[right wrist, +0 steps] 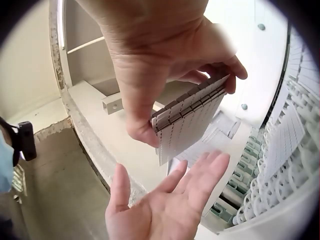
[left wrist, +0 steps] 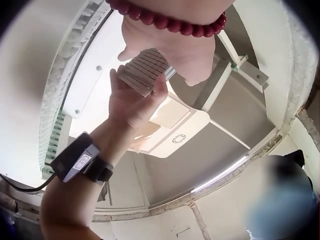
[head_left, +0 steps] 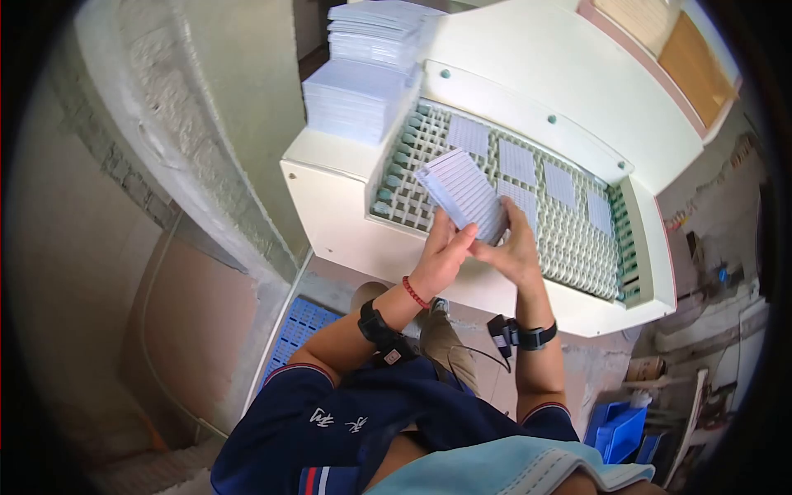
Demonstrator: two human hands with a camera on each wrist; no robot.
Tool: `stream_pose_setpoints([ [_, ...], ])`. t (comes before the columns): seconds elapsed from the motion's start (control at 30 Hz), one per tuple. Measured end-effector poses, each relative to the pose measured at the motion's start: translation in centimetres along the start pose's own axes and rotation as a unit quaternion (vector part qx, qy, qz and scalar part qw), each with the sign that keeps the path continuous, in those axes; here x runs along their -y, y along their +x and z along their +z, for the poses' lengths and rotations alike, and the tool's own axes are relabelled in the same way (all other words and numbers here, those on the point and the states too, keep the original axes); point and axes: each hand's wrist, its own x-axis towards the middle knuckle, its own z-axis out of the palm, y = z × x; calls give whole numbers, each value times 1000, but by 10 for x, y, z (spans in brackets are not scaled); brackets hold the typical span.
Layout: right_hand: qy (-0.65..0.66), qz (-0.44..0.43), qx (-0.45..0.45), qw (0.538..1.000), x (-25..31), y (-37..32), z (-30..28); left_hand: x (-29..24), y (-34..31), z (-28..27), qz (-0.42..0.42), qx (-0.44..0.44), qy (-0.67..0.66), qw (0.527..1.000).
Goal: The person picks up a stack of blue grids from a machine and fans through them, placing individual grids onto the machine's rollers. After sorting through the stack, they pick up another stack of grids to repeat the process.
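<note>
A small stack of thin, pale panels with dashed lines (head_left: 466,190) is over the near-left part of a white roller conveyor (head_left: 404,194). My right hand (head_left: 518,250) grips the stack by its edges, thumb on one side and fingers on the other, as the right wrist view shows. Palm up just below it, my left hand (right wrist: 167,210) has its fingers extended towards the stack. In the left wrist view, my left hand (left wrist: 170,52), below a red bead bracelet, partly covers the panels (left wrist: 145,70).
Single lined panels (head_left: 517,161) lie in rows on the rollers. Tall piles of similar sheets (head_left: 351,95) stand on the machine's left ledge. A concrete pillar (head_left: 198,124) rises to the left. Blue bins (head_left: 619,431) sit on the floor at right.
</note>
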Motion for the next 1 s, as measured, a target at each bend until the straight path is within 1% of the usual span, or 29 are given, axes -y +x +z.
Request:
stream_pose_setpoints([
  [0.03,-40,25,-24,999,2,-16,8,7,-4,6,-21,10,-5,1000],
  [0.1,-47,65,-45,996,-3,-41,18,9,-16,9,-73,-78,-14,994],
  [0.13,-55,83,-53,994,-6,-51,20,11,-23,8,-102,-101,-7,990],
  [0.17,-51,96,-60,992,-9,-58,19,11,-27,7,-116,-94,-4,989],
  [0.23,-27,70,4,997,-15,-69,16,7,-33,4,-166,-127,-23,978],
  [0.27,-72,20,-29,997,-25,-75,18,4,-34,1,-173,-123,-19,977],
  [0.3,-68,23,-33,997,-35,-76,16,2,-35,-3,-177,-130,-25,975],
  [0.33,114,93,-21,989,-44,-75,12,0,-35,-5,-179,-139,-33,973],
  [0.37,291,160,-7,943,-51,-75,9,0,-35,-8,-180,-141,-32,973],
  [0.4,328,151,-47,931,-54,-74,9,-3,-36,-13,-200,-135,-22,970],
  [0.43,331,151,-43,930,-59,-75,7,-3,-38,-14,-219,-130,-14,967],
  [0.5,351,226,-7,909,-69,-76,-1,1,-40,-14,-228,-134,0,964],
  [0.67,386,254,23,886,-83,-88,-10,10,-43,-12,-253,-131,25,958],
  [0.77,401,261,-3,878,-89,-93,-19,17,-44,-9,-259,-122,27,958],
  [0.83,381,242,-67,890,-101,-92,-33,17,-44,-11,-268,-121,12,956],
  [0.9,382,220,-108,891,-118,-86,-51,13,-44,-10,-276,-123,5,953],
  [1.0,375,232,-122,889,-132,-66,-63,15,-40,-8,-279,-122,-26,952],
])
